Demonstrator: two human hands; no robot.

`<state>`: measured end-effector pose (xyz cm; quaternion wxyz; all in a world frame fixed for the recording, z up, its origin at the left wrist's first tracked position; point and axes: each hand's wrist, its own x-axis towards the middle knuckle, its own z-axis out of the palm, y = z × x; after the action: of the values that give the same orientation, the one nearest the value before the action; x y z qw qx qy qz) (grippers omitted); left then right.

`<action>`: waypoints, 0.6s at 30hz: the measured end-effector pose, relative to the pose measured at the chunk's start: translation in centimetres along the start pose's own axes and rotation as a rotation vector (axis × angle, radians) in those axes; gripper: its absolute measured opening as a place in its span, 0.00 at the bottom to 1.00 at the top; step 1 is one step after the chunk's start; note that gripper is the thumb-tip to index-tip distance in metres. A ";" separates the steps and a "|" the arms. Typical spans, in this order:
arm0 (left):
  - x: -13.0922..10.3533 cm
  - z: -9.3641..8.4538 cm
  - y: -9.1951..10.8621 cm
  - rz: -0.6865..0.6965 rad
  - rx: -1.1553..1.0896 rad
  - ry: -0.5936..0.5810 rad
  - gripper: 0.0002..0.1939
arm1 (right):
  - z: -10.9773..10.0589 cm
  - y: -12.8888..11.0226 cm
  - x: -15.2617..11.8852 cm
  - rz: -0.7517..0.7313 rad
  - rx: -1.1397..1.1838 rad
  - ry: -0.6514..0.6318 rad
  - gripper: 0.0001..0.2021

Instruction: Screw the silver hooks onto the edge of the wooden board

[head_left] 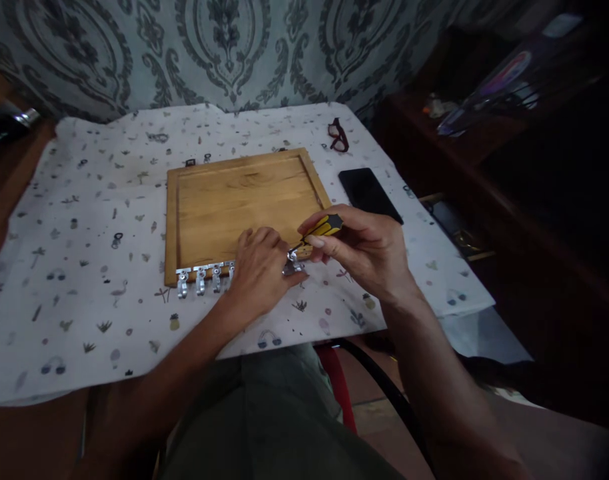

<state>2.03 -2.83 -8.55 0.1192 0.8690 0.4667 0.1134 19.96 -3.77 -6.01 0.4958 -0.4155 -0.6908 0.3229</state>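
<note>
Wooden panel (244, 207): lies flat on the counter (109, 233), over a printed white cloth (104, 327).
Left hand (259, 267): rests back upward across the panel's near edge, half-open, fingers loosely curled over the wood, thumb stretched beside a shiny metal piece (293, 265); cannot tell whether gripping it.
Right hand (369, 247): closed in a pinch around the screwdriver, near the panel's right corner on the close side.
Screwdriver (327, 225): yellow and black, tilted, tip down at the metal piece by the panel's near edge.
Metal clips (200, 279): sit in a row along the panel's near edge, left of the left hand.
Phone (368, 192): lies just right of the panel.
Glasses (338, 137): lie beyond the panel's far right corner.
</note>
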 end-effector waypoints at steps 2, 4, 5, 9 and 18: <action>-0.1 0.0 0.0 -0.005 -0.002 0.005 0.19 | 0.5 0.2 0.0 -0.020 -0.086 0.084 0.15; -0.1 0.0 0.0 -0.007 -0.006 0.013 0.20 | 1.1 0.4 -0.1 -0.047 -0.191 0.189 0.18; -0.1 0.0 -0.1 -0.006 -0.009 0.014 0.20 | 1.4 0.5 -0.1 -0.059 -0.241 0.238 0.20; -0.1 0.0 -0.1 -0.003 -0.014 0.008 0.19 | 2.4 0.8 -0.4 -0.084 -0.355 0.374 0.24; -0.1 -0.1 0.0 -0.003 0.004 0.001 0.17 | 2.6 0.6 -0.7 -0.127 -0.429 0.411 0.21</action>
<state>1.98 -2.92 -8.46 0.1176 0.8684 0.4683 0.1127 17.74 -4.25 -7.63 0.5454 -0.5232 -0.6532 0.0471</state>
